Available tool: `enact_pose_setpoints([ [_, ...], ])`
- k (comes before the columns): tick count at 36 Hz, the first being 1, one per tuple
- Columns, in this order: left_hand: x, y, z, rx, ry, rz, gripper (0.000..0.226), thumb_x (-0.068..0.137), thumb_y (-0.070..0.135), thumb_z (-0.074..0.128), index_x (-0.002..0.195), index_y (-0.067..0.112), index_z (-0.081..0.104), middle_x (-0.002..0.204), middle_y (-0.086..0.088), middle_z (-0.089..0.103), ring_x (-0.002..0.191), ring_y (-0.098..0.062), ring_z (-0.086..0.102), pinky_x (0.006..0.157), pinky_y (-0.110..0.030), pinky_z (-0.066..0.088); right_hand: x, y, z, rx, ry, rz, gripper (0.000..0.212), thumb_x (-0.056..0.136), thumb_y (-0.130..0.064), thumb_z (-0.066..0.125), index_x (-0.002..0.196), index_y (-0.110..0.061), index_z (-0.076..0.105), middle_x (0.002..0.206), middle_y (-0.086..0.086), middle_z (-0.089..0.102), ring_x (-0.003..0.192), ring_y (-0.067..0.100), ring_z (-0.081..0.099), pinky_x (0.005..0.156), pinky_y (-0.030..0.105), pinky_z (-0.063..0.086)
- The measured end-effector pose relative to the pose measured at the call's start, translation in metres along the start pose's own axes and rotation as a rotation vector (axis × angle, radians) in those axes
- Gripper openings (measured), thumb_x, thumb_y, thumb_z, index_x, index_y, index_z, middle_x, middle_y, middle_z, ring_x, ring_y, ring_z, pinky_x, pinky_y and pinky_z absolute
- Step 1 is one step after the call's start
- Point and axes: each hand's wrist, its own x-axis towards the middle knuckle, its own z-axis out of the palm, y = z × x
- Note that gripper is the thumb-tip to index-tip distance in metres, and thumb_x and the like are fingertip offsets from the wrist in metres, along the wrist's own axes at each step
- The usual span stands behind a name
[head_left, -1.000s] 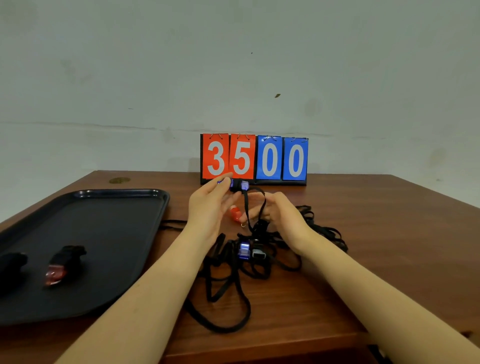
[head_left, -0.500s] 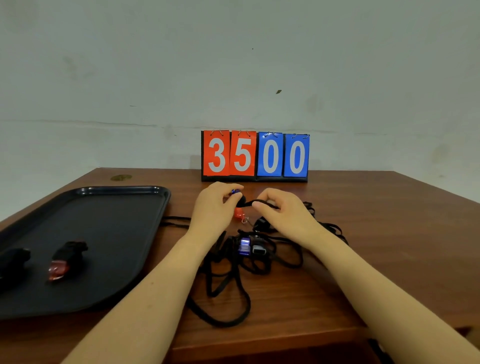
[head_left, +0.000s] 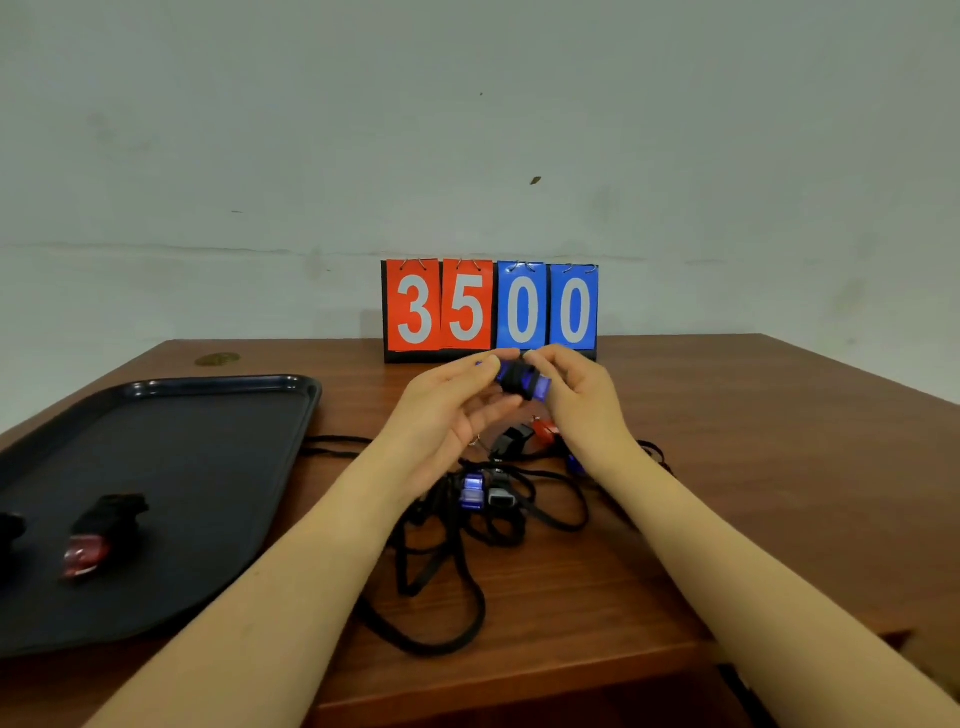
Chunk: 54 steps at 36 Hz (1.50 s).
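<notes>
Gripping hands: the left hand (head_left: 452, 410) and the right hand (head_left: 582, 405) hold the wrapped blue whistle (head_left: 522, 380) between them, raised above the table (head_left: 753, 467), directly in front of the scoreboard (head_left: 491, 309) and close to its base.
Left hand: thumb and fingertips pinch the whistle's left end, with the palm turned upward.
Right hand: fingers curl over the whistle's right end; the thumb is hidden.
Wrapped blue whistle: black cord is wound round its middle, and clear blue plastic shows at both ends.
Scoreboard: it stands at the far edge of the table and reads 35 in red, 00 in blue.
Cord pile (head_left: 467, 551): tangled black lanyards lie on the table in front of the scoreboard, below the hands.
In the pile: a loose blue whistle (head_left: 472, 491) touches a grey whistle (head_left: 501, 499); closer to the scoreboard lie a black whistle (head_left: 511, 441) and an orange-red whistle (head_left: 545, 428).
Tray (head_left: 182, 457): it sits well left of the scoreboard and nearer the person, holding a cord-wrapped red whistle (head_left: 98, 535) and a dark bundle (head_left: 10, 530) cut off by the frame's edge.
</notes>
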Motion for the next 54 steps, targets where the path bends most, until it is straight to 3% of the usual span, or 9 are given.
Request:
enact_pose_setpoints([
  [6,0.004,-0.002,-0.003,-0.269,0.112,0.008,0.019,0.095,0.01,0.054,0.107,0.004,0.066,0.099,-0.012,0.074,0.094,-0.022,0.071,0.067,-0.022,0.058,-0.004,0.006,0.005,-0.169,-0.058,-0.075,0.021,0.098,-0.013,0.049,0.085,-0.019,0.064,0.065,-0.01,0.057,0.058,0.001,0.05,0.055,0.011,0.037],
  [10,0.008,-0.003,-0.009,-0.338,0.177,0.03,0.021,0.095,0.011,0.054,0.111,0.005,0.065,0.102,-0.014,0.073,0.093,-0.021,0.072,0.068,-0.023,0.058,-0.007,0.012,0.012,-0.389,-0.148,-0.177,0.021,0.099,-0.023,0.048,0.104,-0.019,0.068,0.086,-0.014,0.067,0.08,-0.002,0.061,0.072,0.015,0.046],
  [14,0.01,-0.007,-0.016,-0.042,0.261,0.072,0.026,0.093,0.014,0.059,0.117,0.008,0.065,0.108,-0.01,0.071,0.089,-0.014,0.072,0.076,-0.026,0.059,-0.009,0.016,0.013,-0.611,-0.267,-0.293,0.027,0.1,-0.03,0.045,0.103,-0.015,0.067,0.078,-0.004,0.067,0.07,0.012,0.061,0.066,0.033,0.05],
  [18,0.012,-0.01,-0.026,0.583,0.368,0.171,0.023,0.093,0.025,0.061,0.114,0.022,0.071,0.106,0.005,0.07,0.098,-0.009,0.064,0.092,-0.028,0.051,-0.011,0.015,0.012,-0.657,-0.398,-0.279,0.025,0.1,-0.031,0.044,0.097,-0.017,0.064,0.075,-0.011,0.057,0.064,0.004,0.051,0.061,0.023,0.041],
  [26,0.016,-0.012,-0.038,1.0,0.344,0.294,0.02,0.094,0.02,0.058,0.11,0.024,0.07,0.101,0.01,0.064,0.094,-0.002,0.058,0.085,-0.012,0.046,-0.009,0.0,0.009,-0.445,-0.344,-0.131,0.02,0.099,-0.025,0.048,0.086,-0.024,0.062,0.072,-0.008,0.062,0.07,0.005,0.056,0.064,0.018,0.042],
  [28,0.016,-0.011,-0.039,1.026,0.32,0.264,0.021,0.094,0.021,0.059,0.111,0.023,0.07,0.104,0.008,0.064,0.1,-0.005,0.059,0.091,-0.02,0.05,-0.009,0.0,0.004,-0.379,-0.29,-0.088,0.022,0.099,-0.024,0.048,0.085,-0.022,0.064,0.071,-0.008,0.062,0.069,0.003,0.056,0.063,0.016,0.041],
  [30,0.016,-0.01,-0.037,1.003,0.271,0.212,0.02,0.093,0.021,0.06,0.11,0.026,0.07,0.107,0.009,0.065,0.105,-0.01,0.06,0.095,-0.031,0.052,-0.007,0.0,0.001,-0.325,-0.231,-0.065,0.022,0.099,-0.023,0.049,0.086,-0.019,0.067,0.074,-0.01,0.063,0.074,0.0,0.057,0.066,0.011,0.042],
  [39,0.007,-0.003,-0.025,0.425,0.057,0.021,0.02,0.093,0.014,0.059,0.109,0.016,0.071,0.108,-0.002,0.071,0.099,-0.012,0.07,0.089,-0.031,0.056,-0.001,0.003,-0.005,-0.197,-0.027,-0.027,0.015,0.096,-0.023,0.055,0.085,-0.026,0.064,0.076,-0.014,0.063,0.077,-0.006,0.057,0.068,0.005,0.042],
  [54,0.003,-0.004,-0.014,-0.208,0.085,-0.105,0.019,0.093,0.01,0.055,0.103,0.009,0.071,0.103,-0.013,0.073,0.099,-0.021,0.07,0.076,-0.029,0.059,0.0,-0.003,0.007,0.146,-0.072,0.212,0.022,0.099,-0.02,0.05,0.088,-0.02,0.069,0.046,-0.015,0.047,0.042,-0.001,0.04,0.043,0.014,0.032],
])
